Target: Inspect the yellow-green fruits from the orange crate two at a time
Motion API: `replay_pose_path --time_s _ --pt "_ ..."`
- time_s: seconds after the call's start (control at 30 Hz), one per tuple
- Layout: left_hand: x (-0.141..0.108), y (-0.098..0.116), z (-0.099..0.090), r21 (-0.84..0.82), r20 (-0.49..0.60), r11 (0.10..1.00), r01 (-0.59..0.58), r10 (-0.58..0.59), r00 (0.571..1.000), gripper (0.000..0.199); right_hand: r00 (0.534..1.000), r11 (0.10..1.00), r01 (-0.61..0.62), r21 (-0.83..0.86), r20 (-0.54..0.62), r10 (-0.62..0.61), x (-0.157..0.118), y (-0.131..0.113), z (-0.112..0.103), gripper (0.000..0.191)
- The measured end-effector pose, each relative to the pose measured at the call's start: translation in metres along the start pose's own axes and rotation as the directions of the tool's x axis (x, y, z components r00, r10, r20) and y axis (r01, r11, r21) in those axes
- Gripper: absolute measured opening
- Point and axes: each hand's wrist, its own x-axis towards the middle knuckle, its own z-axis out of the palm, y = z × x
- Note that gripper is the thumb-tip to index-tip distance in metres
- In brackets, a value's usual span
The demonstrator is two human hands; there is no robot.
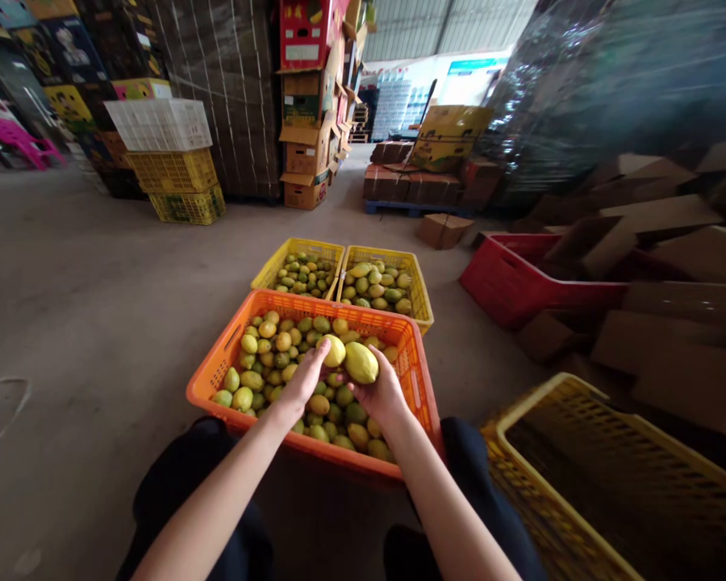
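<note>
My left hand [306, 375] is closed around a yellow lemon [334, 351]. Beside it, my right hand [382, 391] grips a second, larger-looking lemon [361, 363], thumb along its side. Both hands are above an orange plastic crate [218, 355] that stands between my knees. Many yellow and green lemons [269, 359] fill the crate's bottom. My fingers under the two held lemons are partly hidden.
Two yellow crates [420, 282] with more lemons stand just beyond the orange one. At right are a large yellow crate [557, 387] and a red crate [490, 274] among flattened cardboard [671, 323]. Stacked crates [175, 169] and cartons [302, 153] stand farther back.
</note>
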Motion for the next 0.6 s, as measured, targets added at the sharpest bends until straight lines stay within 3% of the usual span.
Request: replay_pose_path --time_s 0.1,0.2,0.4,0.6 --pt "0.0 0.003 0.001 0.113 -0.008 0.986 0.121 -0.121 0.993 0.031 1.0 0.999 -0.009 -0.034 0.016 0.009 0.001 0.0 -0.002 0.032" --pt "0.003 0.001 -0.001 0.095 -0.047 0.978 0.188 -0.184 0.982 0.035 1.0 0.998 -0.02 -0.052 0.022 0.021 0.002 0.0 -0.003 0.033" --pt "0.006 -0.004 -0.005 -0.016 -0.059 0.985 0.174 -0.175 0.983 0.029 1.0 0.996 0.013 -0.083 0.017 -0.012 0.004 0.001 -0.005 0.037" --pt "0.003 -0.005 -0.002 0.116 -0.109 0.968 0.223 -0.211 0.971 0.035 0.996 0.985 0.071 -0.157 -0.049 -0.08 0.011 0.006 -0.008 0.046"
